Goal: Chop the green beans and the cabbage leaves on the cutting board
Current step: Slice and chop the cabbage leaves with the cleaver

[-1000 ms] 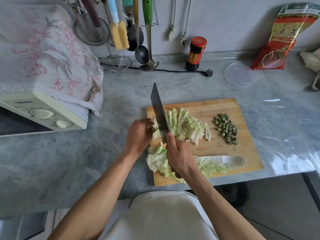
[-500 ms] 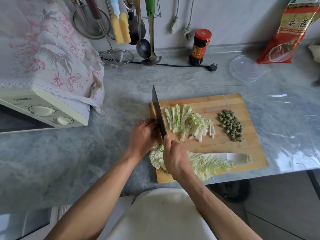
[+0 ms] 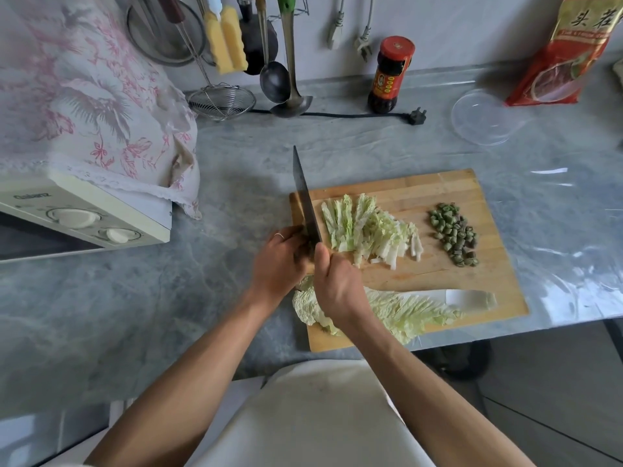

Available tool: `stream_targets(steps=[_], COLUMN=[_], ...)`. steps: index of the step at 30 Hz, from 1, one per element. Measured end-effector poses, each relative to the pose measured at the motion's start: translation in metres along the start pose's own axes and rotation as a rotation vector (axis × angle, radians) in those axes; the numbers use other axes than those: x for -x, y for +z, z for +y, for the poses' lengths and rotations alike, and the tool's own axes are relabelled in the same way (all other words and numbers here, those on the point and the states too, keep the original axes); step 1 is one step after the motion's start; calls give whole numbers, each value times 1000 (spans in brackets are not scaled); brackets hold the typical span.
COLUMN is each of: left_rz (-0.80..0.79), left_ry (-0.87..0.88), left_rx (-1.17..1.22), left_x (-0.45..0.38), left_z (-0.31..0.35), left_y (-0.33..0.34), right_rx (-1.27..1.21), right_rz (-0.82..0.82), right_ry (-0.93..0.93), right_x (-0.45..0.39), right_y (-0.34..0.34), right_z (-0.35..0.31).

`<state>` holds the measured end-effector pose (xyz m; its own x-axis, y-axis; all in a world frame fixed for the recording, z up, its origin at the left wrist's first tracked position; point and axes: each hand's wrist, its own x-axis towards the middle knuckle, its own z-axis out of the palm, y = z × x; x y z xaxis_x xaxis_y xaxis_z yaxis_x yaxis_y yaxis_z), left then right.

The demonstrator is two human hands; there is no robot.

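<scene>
We observe the cutting board [image 3: 448,187] lying on the grey counter [image 3: 236,163], its near edge close to the counter's front. Our right hand [image 3: 337,288] grips the handle of the cleaver [image 3: 305,200], fingers curled round it; the blade stands on edge along the board's left side, tip pointing away from us. Our left hand [image 3: 278,264] sits just left of the blade at the board's left edge, fingers curled; what lies beneath them is hidden, so we cannot tell whether they hold anything. A ring shows on one finger. Just right of the blade lies the chopped cabbage [image 3: 367,230], a spread of pale green and white strips. Farther right, apart from it, sits the pile of chopped green beans [image 3: 453,234]. One whole cabbage leaf [image 3: 414,310] lies along the board's near edge, white stem end to the right, leafy end partly under our right wrist and overhanging the board's left edge. On the counter beyond: a dark sauce bottle [image 3: 389,75] with red cap, a clear plastic lid [image 3: 485,116], a red packet [image 3: 569,52] against the wall. At left, a cloth-draped microwave [image 3: 84,220].
</scene>
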<state>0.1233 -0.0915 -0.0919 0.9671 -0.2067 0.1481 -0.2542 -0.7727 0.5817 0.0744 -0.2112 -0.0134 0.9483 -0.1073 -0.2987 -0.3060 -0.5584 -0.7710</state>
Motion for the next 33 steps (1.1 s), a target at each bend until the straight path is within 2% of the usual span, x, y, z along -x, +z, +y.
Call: stream_targets(steps=[2, 8, 14, 18, 22, 25, 27, 33], left_rz=[-12, -22, -10, -27, -23, 46, 84, 66], left_ry=[-35, -63, -59, -54, -171, -269, -291, -169], left_rx=[-5, 58, 136, 135, 238, 388, 404, 264], left_x=[0, 5, 7, 9, 7, 7, 7, 7], left_z=[1, -10, -9, -11, -5, -4, -6, -11], left_y=[0, 10, 8, 8, 4, 1, -1, -3], right_rx=[16, -78, -389, -377, -317, -190, -150, -133], right_rz=[-25, -32, -103, -94, -68, -63, -84, -96], right_ry=[-9, 130, 257, 217, 159, 85, 57, 24], right_x=[-7, -11, -17, -14, -4, 3, 6, 12], right_y=[-3, -2, -25, -32, -37, -34, -30, -14], right_z=[-1, 13, 17, 13, 8, 8, 9, 11])
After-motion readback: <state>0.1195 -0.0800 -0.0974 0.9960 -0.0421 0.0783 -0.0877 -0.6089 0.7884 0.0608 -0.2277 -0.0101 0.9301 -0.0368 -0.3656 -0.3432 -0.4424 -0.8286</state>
